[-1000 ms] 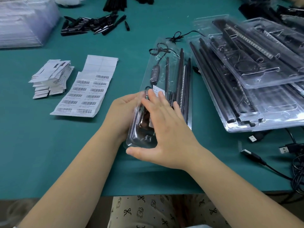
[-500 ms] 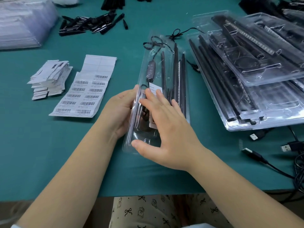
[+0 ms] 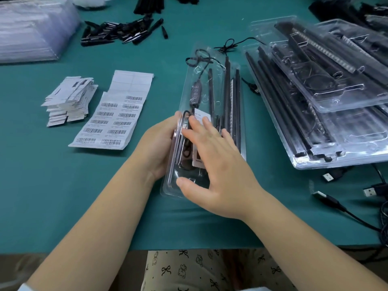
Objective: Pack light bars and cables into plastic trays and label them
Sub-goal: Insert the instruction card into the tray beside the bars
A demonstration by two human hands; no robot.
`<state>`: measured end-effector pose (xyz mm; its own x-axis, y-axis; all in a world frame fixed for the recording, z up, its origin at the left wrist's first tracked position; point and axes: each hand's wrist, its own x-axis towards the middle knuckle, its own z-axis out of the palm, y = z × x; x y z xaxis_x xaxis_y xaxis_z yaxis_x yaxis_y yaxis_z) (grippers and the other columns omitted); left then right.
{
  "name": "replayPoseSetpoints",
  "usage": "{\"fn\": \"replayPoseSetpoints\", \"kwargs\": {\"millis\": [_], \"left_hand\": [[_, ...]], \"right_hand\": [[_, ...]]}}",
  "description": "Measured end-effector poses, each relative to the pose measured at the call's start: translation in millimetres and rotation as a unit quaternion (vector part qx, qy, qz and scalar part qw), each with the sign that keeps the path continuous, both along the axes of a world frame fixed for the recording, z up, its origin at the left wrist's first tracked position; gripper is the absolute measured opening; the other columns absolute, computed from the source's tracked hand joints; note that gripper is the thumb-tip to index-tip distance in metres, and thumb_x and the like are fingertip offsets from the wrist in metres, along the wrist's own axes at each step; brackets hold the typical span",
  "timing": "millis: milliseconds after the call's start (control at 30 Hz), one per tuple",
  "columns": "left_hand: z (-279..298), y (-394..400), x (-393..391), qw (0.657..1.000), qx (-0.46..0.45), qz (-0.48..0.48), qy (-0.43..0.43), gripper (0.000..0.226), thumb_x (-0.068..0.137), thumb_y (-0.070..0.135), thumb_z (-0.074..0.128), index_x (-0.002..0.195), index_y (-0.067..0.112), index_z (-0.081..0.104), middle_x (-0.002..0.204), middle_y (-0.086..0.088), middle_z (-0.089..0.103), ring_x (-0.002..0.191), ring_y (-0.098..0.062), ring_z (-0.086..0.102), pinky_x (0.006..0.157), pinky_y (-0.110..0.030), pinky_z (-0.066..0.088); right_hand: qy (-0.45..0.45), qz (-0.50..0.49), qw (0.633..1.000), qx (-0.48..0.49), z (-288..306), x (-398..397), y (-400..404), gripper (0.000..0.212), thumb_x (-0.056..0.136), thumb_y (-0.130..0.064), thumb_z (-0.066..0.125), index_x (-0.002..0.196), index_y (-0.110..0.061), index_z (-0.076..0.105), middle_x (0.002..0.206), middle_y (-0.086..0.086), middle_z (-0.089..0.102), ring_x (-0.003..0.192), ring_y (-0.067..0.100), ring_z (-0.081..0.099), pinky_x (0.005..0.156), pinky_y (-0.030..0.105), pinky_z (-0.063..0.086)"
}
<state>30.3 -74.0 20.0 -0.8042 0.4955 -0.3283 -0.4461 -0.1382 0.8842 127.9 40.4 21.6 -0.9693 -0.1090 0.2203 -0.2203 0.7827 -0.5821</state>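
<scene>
Your left hand (image 3: 156, 143) grips the left edge of the clear plastic tray (image 3: 212, 85), fingers curled round its rim; your right hand (image 3: 212, 164) lies flat on top of the tray's near half, fingers (image 3: 197, 128) straight and spread, thumb at the near end, pressing rather than grasping. The tray lies lengthwise on the green counter (image 3: 63, 196), directly in front of you, near end close to the counter edge; its left side appears slightly raised in your left hand, though this cannot be confirmed. Inside the tray, black light bars (image 3: 227, 91) run along the right side; a cable with an inline controller (image 3: 195, 95) occupies the left side; a white paper card (image 3: 199, 116) shows just beyond your right fingertips.

To the right, a stack of filled trays (image 3: 319, 97) rests on the counter, well apart from your hands; loose USB plugs (image 3: 328, 177) lie just beside its near edge. To the left, a sheet of barcode labels (image 3: 113, 118) lies flat; a pile of small paper slips (image 3: 67, 99) sits just beside it. At the far left stands a stack of empty trays (image 3: 31, 28); near it lies a heap of black parts (image 3: 119, 32).
</scene>
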Motion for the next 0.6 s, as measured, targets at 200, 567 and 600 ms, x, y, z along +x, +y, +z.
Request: {"fn": "replayPoseSetpoints", "kwargs": {"millis": [200, 567, 600], "left_hand": [[0.4, 1.6, 3.2, 0.997, 0.006, -0.045, 0.059, 0.025, 0.097, 0.026, 0.053, 0.084, 0.02, 0.073, 0.076, -0.004, 0.07, 0.071, -0.02, 0.068, 0.063, -0.033, 0.056], [9.6, 5.3, 12.6, 0.996, -0.078, 0.004, 0.035, 0.045, 0.096, 0.055, 0.043, 0.099, 0.025, 0.076, 0.101, 0.004, 0.074, 0.089, -0.009, 0.071, 0.06, -0.015, 0.052], [8.1, 6.1, 11.4, 0.994, -0.092, 0.023, 0.058, 0.045, 0.095, 0.056, 0.042, 0.115, 0.026, 0.07, 0.114, 0.014, 0.068, 0.096, 0.0, 0.067, 0.062, -0.009, 0.049]], "right_hand": [[0.016, 0.008, 1.0, -0.009, 1.9, 1.6, 1.7, 0.09, 0.069, -0.057, 0.069, 0.145, -0.03, 0.028, 0.158, -0.004, 0.01, 0.146, 0.017, -0.002, 0.116, 0.053, 0.002], [-0.003, 0.045, 0.999, -0.029, -0.7, 0.9, -2.7, 0.054, 0.072, -0.056, 0.037, 0.12, -0.032, 0.025, 0.156, 0.005, 0.001, 0.145, 0.029, -0.01, 0.111, 0.063, 0.004], [-0.006, 0.048, 0.999, -0.024, -1.4, 0.6, -3.3, 0.055, 0.073, -0.056, 0.036, 0.121, -0.033, 0.024, 0.157, 0.005, -0.001, 0.144, 0.029, -0.011, 0.111, 0.063, 0.003]]}}
